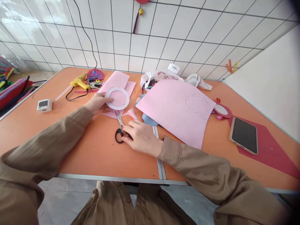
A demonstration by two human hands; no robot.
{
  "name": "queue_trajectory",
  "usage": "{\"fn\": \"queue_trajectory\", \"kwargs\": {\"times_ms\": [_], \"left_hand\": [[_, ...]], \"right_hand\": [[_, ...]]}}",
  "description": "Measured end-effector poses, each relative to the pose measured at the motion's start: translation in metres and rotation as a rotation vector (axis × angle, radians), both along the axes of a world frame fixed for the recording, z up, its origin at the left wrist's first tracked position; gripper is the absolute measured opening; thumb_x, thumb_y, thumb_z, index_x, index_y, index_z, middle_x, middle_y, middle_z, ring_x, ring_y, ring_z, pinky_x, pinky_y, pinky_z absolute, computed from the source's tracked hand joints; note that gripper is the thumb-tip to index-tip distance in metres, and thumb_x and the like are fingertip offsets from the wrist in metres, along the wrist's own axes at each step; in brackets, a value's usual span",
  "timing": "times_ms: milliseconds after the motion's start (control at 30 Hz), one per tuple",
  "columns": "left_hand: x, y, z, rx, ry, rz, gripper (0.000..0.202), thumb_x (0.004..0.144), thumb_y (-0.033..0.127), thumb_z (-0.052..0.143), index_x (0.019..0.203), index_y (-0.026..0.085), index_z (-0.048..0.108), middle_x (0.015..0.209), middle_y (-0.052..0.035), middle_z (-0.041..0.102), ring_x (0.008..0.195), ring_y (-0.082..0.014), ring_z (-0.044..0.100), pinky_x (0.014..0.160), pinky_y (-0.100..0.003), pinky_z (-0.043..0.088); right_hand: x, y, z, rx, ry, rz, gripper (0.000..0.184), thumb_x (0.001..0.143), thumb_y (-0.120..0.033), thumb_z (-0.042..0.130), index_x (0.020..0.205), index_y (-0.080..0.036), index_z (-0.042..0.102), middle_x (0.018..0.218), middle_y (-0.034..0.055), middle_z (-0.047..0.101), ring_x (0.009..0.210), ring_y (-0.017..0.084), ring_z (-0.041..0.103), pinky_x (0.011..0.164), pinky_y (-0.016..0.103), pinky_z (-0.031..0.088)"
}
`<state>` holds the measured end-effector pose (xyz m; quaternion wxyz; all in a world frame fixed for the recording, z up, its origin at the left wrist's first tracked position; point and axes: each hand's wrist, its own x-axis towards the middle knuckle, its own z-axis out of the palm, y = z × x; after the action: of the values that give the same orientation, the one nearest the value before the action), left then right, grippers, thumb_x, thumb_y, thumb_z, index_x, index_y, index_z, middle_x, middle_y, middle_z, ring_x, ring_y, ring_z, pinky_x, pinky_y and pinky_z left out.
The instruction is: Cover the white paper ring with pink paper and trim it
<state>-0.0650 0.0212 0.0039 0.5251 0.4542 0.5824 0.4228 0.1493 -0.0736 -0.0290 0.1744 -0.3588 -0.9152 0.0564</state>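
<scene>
My left hand pinches a white ring, flat like card, between thumb and fingers. The ring is held over pink sheets on the table. My right hand has its fingers closed around one black handle loop of a pair of scissors. Those scissors lie with their blades pointing away from me, their tips close under the ring. Near the blades is a small pink scrap. To the right of my right hand a large pink sheet carries a pencilled outline and rests over other things.
A yellow glue gun with a black cord and a white box-shaped device are on the left. On the right a phone overlaps red sheets. A white plastic bag stands by the tiled wall.
</scene>
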Motion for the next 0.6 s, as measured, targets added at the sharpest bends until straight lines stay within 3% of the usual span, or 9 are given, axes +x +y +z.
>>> {"fn": "queue_trajectory", "kwargs": {"times_ms": [67, 200, 267, 400, 600], "left_hand": [[0.0, 0.0, -0.001, 0.019, -0.001, -0.026, 0.023, 0.056, 0.018, 0.076, 0.074, 0.012, 0.064, 0.058, -0.003, 0.064, 0.051, -0.0161, 0.061, 0.046, -0.026, 0.048], [-0.004, 0.004, -0.001, 0.023, 0.068, -0.084, 0.023, 0.055, 0.02, 0.077, 0.073, 0.013, 0.064, 0.057, -0.0016, 0.062, 0.05, -0.0129, 0.056, 0.044, -0.023, 0.043], [-0.006, 0.006, -0.002, -0.005, 0.121, -0.13, 0.02, 0.056, 0.021, 0.076, 0.072, 0.013, 0.065, 0.055, -0.002, 0.061, 0.046, -0.0111, 0.051, 0.042, -0.023, 0.039], [-0.008, 0.008, -0.003, -0.037, 0.192, -0.167, 0.014, 0.06, 0.023, 0.073, 0.067, 0.013, 0.065, 0.051, -0.0031, 0.059, 0.042, -0.0105, 0.047, 0.041, -0.024, 0.035], [-0.003, 0.011, -0.002, -0.063, 0.251, -0.268, 0.014, 0.056, 0.022, 0.074, 0.059, 0.016, 0.061, 0.049, -0.0011, 0.055, 0.042, -0.01, 0.045, 0.043, -0.024, 0.033]], "right_hand": [[0.002, -0.001, 0.003, -0.01, -0.047, -0.003, 0.015, 0.09, -0.022, 0.056, 0.081, -0.015, 0.066, 0.077, 0.0055, 0.061, 0.077, 0.018, 0.048, 0.066, 0.03, 0.031], [0.008, -0.002, 0.008, -0.067, -0.084, -0.035, 0.027, 0.088, -0.036, 0.063, 0.072, -0.015, 0.062, 0.072, 0.0046, 0.058, 0.075, 0.017, 0.045, 0.066, 0.03, 0.03], [0.011, -0.003, 0.011, -0.075, -0.128, -0.031, 0.025, 0.086, -0.036, 0.065, 0.074, -0.015, 0.062, 0.075, 0.0051, 0.058, 0.076, 0.018, 0.045, 0.066, 0.031, 0.03], [0.018, -0.007, 0.021, -0.11, -0.231, 0.041, 0.007, 0.086, -0.021, 0.063, 0.089, -0.014, 0.063, 0.089, 0.0074, 0.058, 0.081, 0.019, 0.048, 0.066, 0.031, 0.029], [0.024, -0.015, 0.031, -0.054, -0.346, 0.185, 0.03, 0.085, 0.0, 0.047, 0.108, -0.014, 0.061, 0.096, 0.0101, 0.057, 0.08, 0.019, 0.048, 0.062, 0.031, 0.026]]}}
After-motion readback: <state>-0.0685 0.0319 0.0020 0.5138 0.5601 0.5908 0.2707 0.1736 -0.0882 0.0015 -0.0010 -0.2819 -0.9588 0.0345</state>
